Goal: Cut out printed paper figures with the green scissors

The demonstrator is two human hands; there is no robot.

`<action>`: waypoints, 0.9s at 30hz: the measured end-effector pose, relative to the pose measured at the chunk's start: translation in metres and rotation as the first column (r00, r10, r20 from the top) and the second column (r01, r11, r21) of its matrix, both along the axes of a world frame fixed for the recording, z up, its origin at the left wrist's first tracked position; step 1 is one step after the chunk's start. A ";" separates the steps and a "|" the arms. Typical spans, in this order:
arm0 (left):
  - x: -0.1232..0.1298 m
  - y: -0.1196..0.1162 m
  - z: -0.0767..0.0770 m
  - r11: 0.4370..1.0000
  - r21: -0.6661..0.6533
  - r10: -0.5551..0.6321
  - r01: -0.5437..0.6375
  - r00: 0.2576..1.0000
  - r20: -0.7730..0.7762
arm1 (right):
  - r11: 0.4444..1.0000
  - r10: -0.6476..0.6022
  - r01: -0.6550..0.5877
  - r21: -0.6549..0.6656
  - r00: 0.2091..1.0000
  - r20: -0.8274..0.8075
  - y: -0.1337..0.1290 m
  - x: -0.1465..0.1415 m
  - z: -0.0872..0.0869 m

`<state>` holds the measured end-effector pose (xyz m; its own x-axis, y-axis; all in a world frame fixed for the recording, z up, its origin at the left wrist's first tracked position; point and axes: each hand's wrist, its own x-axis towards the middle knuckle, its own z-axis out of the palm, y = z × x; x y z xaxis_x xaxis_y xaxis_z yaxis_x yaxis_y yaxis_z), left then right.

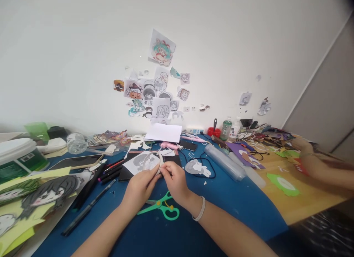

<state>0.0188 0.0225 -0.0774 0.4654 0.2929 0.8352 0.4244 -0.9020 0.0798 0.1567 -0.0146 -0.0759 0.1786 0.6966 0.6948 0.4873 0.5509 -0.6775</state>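
My left hand [142, 185] is closed on a roll of tape [160, 160], a thin pale ring held upright. The fingertips of my right hand [175, 181] are pinched together at the roll's near right edge; the bit of tape between them is too small to see clearly. Green-handled scissors [159, 206] lie on the blue table just below my hands, blades pointing left. Behind the roll, a sheet with a grey drawing [135, 164] rests on a black board [125, 176]. To the right lies a grey and white paper cutout [197, 167].
Markers [110, 174] and yellow sheets with drawings [30, 216] lie left, beside a white-lidded tub [19, 157]. A clear plastic roll [225, 163], a phone [189, 145] and cables are on the right. Another person's arm [323, 166] reaches over the wooden table [272, 201].
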 end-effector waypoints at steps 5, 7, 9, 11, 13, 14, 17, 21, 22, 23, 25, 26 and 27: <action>0.001 0.000 0.001 0.999 0.047 -0.003 0.003 1.000 0.012 | 1.000 -0.009 0.010 0.008 0.999 -0.032 -0.003 -0.002 0.002; 0.001 -0.001 0.001 0.997 0.071 -0.015 0.013 1.000 0.023 | 1.000 -0.013 0.014 0.024 0.999 -0.051 -0.005 -0.003 0.003; 0.000 -0.002 0.001 0.997 0.080 -0.018 0.016 1.000 0.021 | 0.999 -0.019 0.020 0.040 0.999 -0.046 -0.006 -0.003 0.003; 0.000 -0.003 0.001 0.997 0.074 -0.010 0.010 1.000 0.007 | 0.999 -0.022 0.023 0.045 0.999 -0.031 -0.006 -0.003 0.002; 0.000 -0.004 0.002 0.998 0.062 0.006 -0.005 1.000 -0.011 | 0.999 -0.017 0.017 0.034 1.000 -0.020 -0.005 -0.002 0.001; 0.001 -0.005 0.002 0.998 0.055 0.017 -0.016 1.000 -0.019 | 1.000 -0.013 0.013 0.022 1.000 -0.015 -0.004 -0.001 0.000; 0.002 -0.006 0.003 0.998 0.030 0.052 -0.051 0.998 -0.032 | 1.000 -0.022 0.022 0.005 1.000 0.019 -0.002 0.000 0.000; 0.000 -0.004 0.003 0.990 0.030 0.139 -0.138 0.990 -0.005 | 0.992 -0.060 0.047 0.120 0.992 0.112 -0.002 0.001 0.006; 0.000 -0.003 0.003 0.984 0.022 0.176 -0.176 0.984 0.003 | 0.987 -0.053 0.033 0.156 0.991 0.125 -0.003 0.001 0.008; -0.001 -0.003 0.004 0.977 0.005 0.212 -0.212 0.977 0.004 | 0.984 -0.027 0.003 0.180 0.991 0.131 -0.003 0.001 0.009; -0.002 -0.002 0.005 0.964 -0.047 0.261 -0.261 0.965 -0.016 | 0.982 0.060 -0.080 0.171 0.991 0.115 -0.004 0.001 0.011; -0.002 -0.002 0.006 0.961 -0.079 0.265 -0.267 0.964 -0.030 | 0.984 0.102 -0.114 0.140 0.991 0.091 -0.004 0.001 0.012; -0.002 -0.002 0.007 0.960 -0.111 0.256 -0.259 0.966 -0.042 | 0.985 0.130 -0.136 0.103 0.990 0.057 -0.004 0.001 0.011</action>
<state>0.0168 0.0207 -0.0702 0.3840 0.4984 0.7773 0.6445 -0.7475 0.1609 0.1577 -0.0181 -0.0645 0.0526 0.6332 0.7722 0.4366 0.6809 -0.5881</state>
